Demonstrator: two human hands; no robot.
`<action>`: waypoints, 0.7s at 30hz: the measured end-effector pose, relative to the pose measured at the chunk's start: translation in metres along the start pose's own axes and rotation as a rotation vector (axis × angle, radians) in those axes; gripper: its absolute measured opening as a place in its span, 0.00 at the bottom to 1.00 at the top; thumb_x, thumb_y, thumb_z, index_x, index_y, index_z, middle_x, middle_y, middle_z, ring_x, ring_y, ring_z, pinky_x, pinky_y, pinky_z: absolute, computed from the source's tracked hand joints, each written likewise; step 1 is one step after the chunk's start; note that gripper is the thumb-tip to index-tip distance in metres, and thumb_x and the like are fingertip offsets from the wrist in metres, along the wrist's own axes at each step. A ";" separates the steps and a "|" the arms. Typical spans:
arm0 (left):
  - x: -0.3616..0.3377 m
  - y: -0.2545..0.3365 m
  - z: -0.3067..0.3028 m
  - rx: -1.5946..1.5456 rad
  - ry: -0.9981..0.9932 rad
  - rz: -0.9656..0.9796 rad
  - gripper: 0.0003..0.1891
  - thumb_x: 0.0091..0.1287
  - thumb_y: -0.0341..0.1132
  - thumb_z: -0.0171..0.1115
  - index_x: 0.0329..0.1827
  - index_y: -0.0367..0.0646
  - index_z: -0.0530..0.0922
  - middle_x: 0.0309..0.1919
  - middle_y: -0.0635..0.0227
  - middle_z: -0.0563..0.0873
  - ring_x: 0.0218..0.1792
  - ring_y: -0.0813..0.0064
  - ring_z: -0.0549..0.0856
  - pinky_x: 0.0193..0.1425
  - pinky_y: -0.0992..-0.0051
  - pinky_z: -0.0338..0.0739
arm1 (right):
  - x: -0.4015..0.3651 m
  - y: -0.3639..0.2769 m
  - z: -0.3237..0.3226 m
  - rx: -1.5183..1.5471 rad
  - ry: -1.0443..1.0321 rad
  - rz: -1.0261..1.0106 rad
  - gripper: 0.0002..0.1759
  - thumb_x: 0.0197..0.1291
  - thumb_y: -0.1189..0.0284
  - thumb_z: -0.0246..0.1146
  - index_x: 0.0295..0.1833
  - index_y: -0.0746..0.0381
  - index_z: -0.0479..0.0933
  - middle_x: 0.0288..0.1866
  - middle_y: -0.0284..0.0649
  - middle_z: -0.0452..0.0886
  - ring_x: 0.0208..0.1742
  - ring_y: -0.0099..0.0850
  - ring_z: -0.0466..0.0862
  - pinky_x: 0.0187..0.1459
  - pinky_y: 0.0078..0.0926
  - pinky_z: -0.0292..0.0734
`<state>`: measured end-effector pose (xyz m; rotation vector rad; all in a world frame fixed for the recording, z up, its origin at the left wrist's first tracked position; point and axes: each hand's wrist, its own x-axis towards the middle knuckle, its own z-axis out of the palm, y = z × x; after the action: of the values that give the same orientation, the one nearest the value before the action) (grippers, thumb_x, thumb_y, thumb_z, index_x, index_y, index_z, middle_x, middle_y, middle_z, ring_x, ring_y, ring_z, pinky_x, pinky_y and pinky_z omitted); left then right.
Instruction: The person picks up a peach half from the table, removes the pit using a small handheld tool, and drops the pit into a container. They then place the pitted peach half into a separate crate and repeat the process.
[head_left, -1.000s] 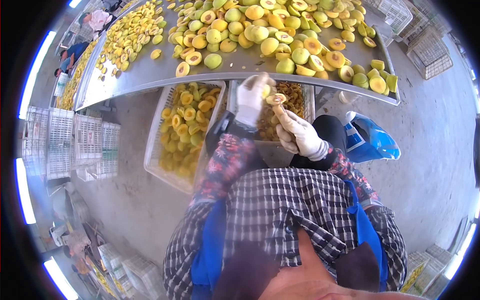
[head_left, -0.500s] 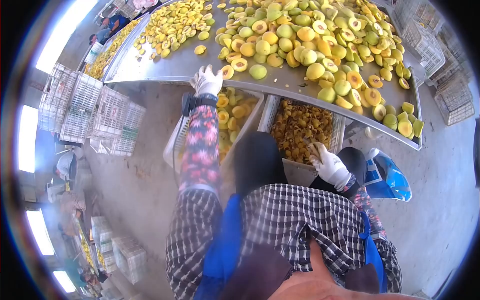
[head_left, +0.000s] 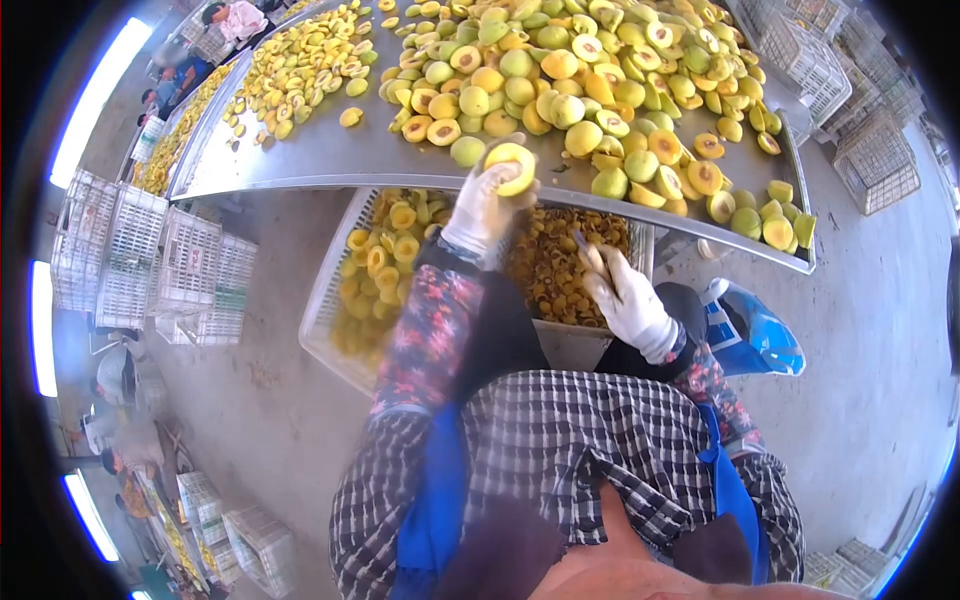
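My gloved left hand [head_left: 472,215] is closed around a peach half [head_left: 514,168], its yellow cut face showing, just off the front edge of the metal table [head_left: 290,170]. A gloved right hand, my right hand [head_left: 640,310], grips a small tan-handled tool [head_left: 592,258] with a dark tip, above a crate of brown scraps [head_left: 560,265]. Whole and halved peaches [head_left: 570,80] are heaped on the table beyond my left hand. Left of my knees, a white crate [head_left: 325,290] holds peach halves [head_left: 390,250], partly hidden by my left arm.
Smaller fruit pieces [head_left: 305,65] lie in a separate pile at the table's far left. White crates [head_left: 130,250] stand on the floor at left, with more crates [head_left: 875,160] at right. A blue-and-white bag [head_left: 755,330] sits by my right knee. Other people work farther off at left.
My left hand has come back from the table's edge toward the right and now holds a peach half. My right hand has risen slightly with the tool. The whole view has shifted.
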<state>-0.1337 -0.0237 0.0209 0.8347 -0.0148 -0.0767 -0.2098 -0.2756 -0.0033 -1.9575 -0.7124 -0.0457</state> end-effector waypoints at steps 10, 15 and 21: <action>-0.030 -0.064 0.064 0.297 0.152 0.106 0.30 0.81 0.54 0.34 0.64 0.35 0.71 0.48 0.59 0.83 0.44 0.77 0.81 0.51 0.80 0.78 | 0.030 -0.035 -0.013 -0.422 -0.014 0.061 0.17 0.65 0.69 0.60 0.54 0.64 0.67 0.33 0.51 0.82 0.36 0.50 0.84 0.36 0.43 0.79; -0.038 -0.071 0.060 0.678 0.093 0.295 0.29 0.82 0.50 0.34 0.59 0.32 0.74 0.48 0.58 0.83 0.48 0.73 0.81 0.58 0.75 0.76 | 0.019 -0.015 -0.007 -0.463 -0.062 0.045 0.17 0.64 0.68 0.59 0.53 0.64 0.65 0.33 0.52 0.81 0.36 0.51 0.84 0.36 0.45 0.78; -0.028 -0.078 0.046 0.337 0.096 0.009 0.25 0.78 0.49 0.45 0.55 0.32 0.76 0.39 0.60 0.84 0.41 0.74 0.83 0.47 0.76 0.78 | 0.005 0.012 0.001 0.030 -0.036 -0.018 0.12 0.69 0.71 0.56 0.54 0.62 0.70 0.39 0.48 0.84 0.35 0.40 0.85 0.37 0.37 0.80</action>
<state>-0.1682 -0.1078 -0.0050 1.1742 0.0606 -0.0259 -0.1998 -0.2762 -0.0118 -1.9277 -0.7504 -0.0105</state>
